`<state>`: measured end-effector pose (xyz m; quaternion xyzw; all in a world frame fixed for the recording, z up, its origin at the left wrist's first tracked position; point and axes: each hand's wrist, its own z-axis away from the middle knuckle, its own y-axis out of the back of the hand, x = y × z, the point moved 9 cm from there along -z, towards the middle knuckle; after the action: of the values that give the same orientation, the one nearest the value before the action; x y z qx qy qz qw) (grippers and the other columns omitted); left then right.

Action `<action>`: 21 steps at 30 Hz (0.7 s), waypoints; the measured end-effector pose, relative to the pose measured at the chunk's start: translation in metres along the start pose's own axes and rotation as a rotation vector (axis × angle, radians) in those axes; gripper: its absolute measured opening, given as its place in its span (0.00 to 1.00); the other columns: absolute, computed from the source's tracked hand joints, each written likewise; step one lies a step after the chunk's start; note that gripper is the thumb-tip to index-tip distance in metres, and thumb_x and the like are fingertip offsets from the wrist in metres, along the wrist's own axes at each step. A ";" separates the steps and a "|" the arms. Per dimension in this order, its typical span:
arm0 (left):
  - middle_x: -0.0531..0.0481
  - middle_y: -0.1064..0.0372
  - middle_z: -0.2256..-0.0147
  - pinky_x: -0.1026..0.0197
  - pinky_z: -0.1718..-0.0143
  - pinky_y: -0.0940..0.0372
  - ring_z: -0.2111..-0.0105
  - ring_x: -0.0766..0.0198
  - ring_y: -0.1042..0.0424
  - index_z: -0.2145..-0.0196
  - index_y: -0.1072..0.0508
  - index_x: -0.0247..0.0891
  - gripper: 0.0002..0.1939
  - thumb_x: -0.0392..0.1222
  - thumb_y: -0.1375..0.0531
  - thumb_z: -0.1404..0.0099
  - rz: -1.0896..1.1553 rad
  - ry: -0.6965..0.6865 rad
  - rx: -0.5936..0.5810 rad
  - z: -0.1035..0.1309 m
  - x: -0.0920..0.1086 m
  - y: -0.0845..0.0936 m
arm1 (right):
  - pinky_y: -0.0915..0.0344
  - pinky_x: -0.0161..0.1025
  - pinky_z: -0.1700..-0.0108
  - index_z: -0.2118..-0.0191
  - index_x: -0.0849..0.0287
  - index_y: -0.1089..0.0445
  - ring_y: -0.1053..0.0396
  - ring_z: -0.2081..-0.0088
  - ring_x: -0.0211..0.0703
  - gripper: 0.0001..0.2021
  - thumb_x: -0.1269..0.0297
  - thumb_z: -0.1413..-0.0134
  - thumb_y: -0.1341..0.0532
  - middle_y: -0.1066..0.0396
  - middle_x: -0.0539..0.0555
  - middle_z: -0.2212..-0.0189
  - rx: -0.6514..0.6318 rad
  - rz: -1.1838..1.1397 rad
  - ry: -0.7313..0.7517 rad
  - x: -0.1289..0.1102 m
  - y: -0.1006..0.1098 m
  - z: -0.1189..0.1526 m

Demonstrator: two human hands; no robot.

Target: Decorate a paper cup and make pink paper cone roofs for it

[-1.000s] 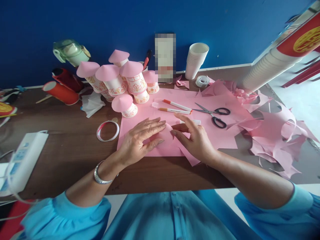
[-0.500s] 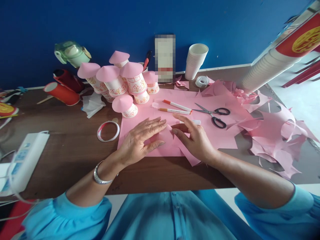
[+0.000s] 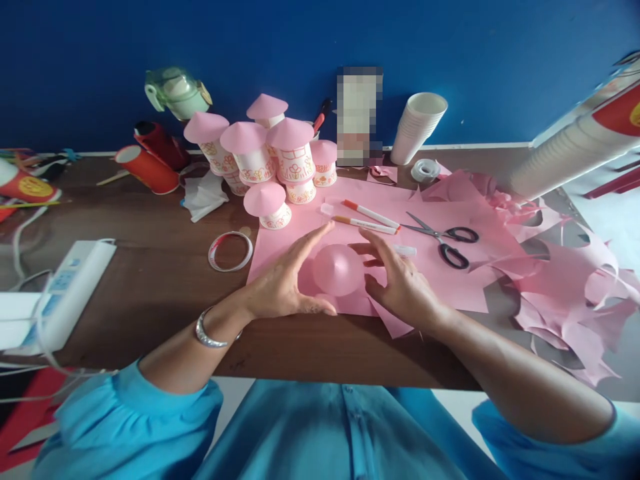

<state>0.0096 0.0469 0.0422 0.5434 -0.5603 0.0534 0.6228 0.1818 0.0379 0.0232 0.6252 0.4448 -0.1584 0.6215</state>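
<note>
A pink paper cone, its tip facing up, rests between my hands over the pink sheet. On its left side my left hand is open, thumb and fingers spread in a wide curve. My right hand is also open on the other side, its curved fingers close to the cone's edge; whether they touch it I cannot tell. Beyond the hands lie a marker with an orange cap, a brown-tipped marker and black-handled scissors with the blades apart.
Several decorated paper cups with pink cone roofs stand grouped at the back left. A tape roll lies left of the sheet. Stacked white cups stand by the wall, pink paper scraps cover the right, and a power strip sits far left.
My hands have moved apart, and the pink cone now shows between them. The left hand has turned from palm-down to a sideways curve. The whole view has shifted a little.
</note>
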 end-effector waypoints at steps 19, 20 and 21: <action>0.38 0.41 0.30 0.35 0.28 0.45 0.27 0.44 0.46 0.27 0.44 0.45 0.35 0.52 0.39 0.27 -0.164 -0.188 0.021 -0.014 0.020 -0.014 | 0.33 0.66 0.36 0.32 0.55 0.39 0.33 0.36 0.65 0.35 0.54 0.41 0.30 0.28 0.65 0.39 -0.033 0.109 0.213 -0.012 -0.031 -0.001; 0.38 0.41 0.30 0.35 0.28 0.45 0.27 0.44 0.47 0.27 0.44 0.45 0.35 0.52 0.39 0.27 -0.164 -0.187 0.018 -0.014 0.020 -0.014 | 0.33 0.66 0.36 0.33 0.55 0.38 0.33 0.36 0.65 0.33 0.53 0.40 0.31 0.27 0.64 0.40 -0.019 0.113 0.218 -0.012 -0.032 -0.001; 0.38 0.41 0.30 0.35 0.28 0.46 0.27 0.45 0.47 0.27 0.43 0.45 0.35 0.51 0.39 0.27 -0.165 -0.189 0.016 -0.015 0.020 -0.015 | 0.33 0.66 0.36 0.34 0.55 0.37 0.32 0.36 0.64 0.31 0.53 0.39 0.32 0.26 0.64 0.41 -0.005 0.114 0.220 -0.012 -0.034 -0.001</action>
<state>0.0364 0.0406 0.0518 0.5953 -0.5697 -0.0449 0.5649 0.1490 0.0290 0.0113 0.6617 0.4743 -0.0519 0.5783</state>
